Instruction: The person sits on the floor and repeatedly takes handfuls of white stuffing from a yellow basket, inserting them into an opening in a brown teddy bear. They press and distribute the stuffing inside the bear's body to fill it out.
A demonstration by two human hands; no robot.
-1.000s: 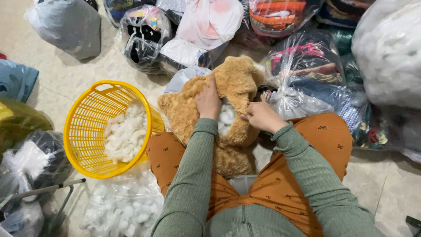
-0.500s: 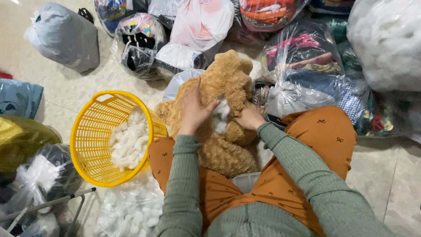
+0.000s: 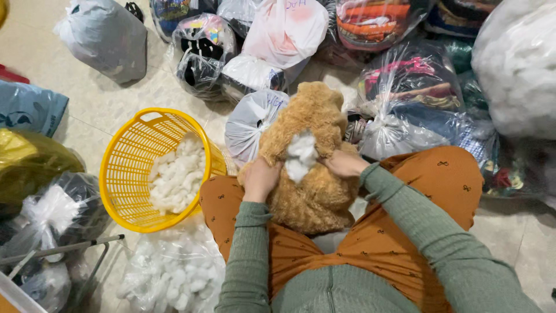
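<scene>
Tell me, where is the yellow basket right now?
In the head view the yellow basket sits on the floor at the person's left, beside the left hand and brown teddy bear, with white stuffing inside.

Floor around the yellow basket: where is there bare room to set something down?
Bare tile shows between the yellow basket, the grey bag and the blue bag. Ahead of the plush bear and to its right, tied bags crowd together. Left of the basket, more bags press close.
</scene>
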